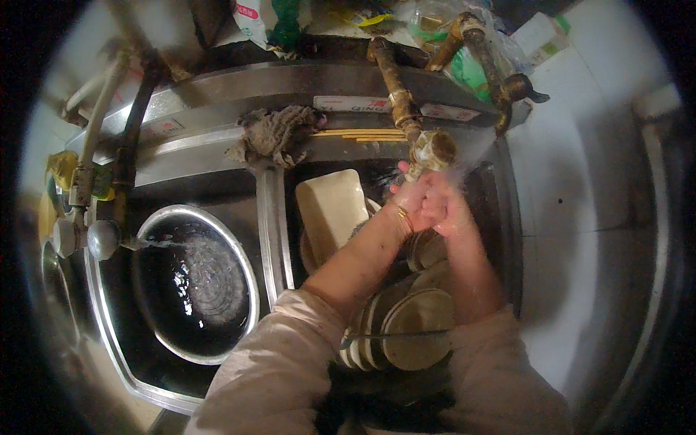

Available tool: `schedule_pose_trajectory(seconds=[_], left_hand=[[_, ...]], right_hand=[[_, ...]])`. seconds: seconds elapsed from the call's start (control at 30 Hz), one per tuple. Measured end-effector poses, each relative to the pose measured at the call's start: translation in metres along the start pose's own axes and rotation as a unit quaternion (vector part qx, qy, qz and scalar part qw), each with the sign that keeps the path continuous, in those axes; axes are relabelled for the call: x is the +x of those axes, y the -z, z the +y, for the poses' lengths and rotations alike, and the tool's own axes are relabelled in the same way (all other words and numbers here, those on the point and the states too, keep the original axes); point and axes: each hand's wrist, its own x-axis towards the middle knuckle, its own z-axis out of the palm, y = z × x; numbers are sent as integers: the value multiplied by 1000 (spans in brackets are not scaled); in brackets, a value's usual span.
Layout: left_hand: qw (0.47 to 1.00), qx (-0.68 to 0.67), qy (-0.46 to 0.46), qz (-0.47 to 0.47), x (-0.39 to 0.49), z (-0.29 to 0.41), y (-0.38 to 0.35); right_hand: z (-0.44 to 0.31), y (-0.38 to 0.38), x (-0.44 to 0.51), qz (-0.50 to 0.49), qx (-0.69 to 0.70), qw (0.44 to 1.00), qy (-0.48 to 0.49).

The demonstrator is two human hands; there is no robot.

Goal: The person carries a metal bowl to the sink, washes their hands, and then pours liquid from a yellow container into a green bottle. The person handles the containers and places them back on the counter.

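Note:
My left hand [412, 205] and my right hand [439, 202] are pressed together under the old, scale-crusted tap [432, 152] over the right-hand sink. Spray blurs the air around them, and the skin looks wet. Fingers of my right hand lie curled against the left; the tap and spray hide part of both, and no object shows between them. A thin gold-coloured band [402, 215] circles my left wrist. Below my forearms, several pale round bowls [418, 329] stand tilted in a row in this sink. A cream rectangular dish [333, 204] leans to the left of my hands.
In the left sink, a metal basin [251, 283] holds water, fed by a running tap [106, 240]. A crumpled grey rag [280, 133] lies on the back ledge beside several chopsticks [361, 133]. Rusty pipes [389, 70] and plastic bags [473, 70] are behind; a tiled wall [565, 196] bounds the right.

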Motion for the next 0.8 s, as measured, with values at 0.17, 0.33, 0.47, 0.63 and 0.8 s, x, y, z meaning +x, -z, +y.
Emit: schedule_pose_trajectory(seconds=[0.17,0.33,0.47,0.63,0.8], left_hand=[[825,365,-315,295,9,-15,-7],[312,729,-507,337,35,4,23],[268,864,-375,202,48,0,-9],[568,644,-466,213,24,24,-4],[800,370,-378,282,29,-19,-8]], right_hand=[[24,-52,13,318,-18,946,57],[46,-76,39,372,-27,924,85],[52,-89,13,422,47,894,141],[89,-126,33,429,-278,838,193],[0,-69,35,438,-156,876,127]])
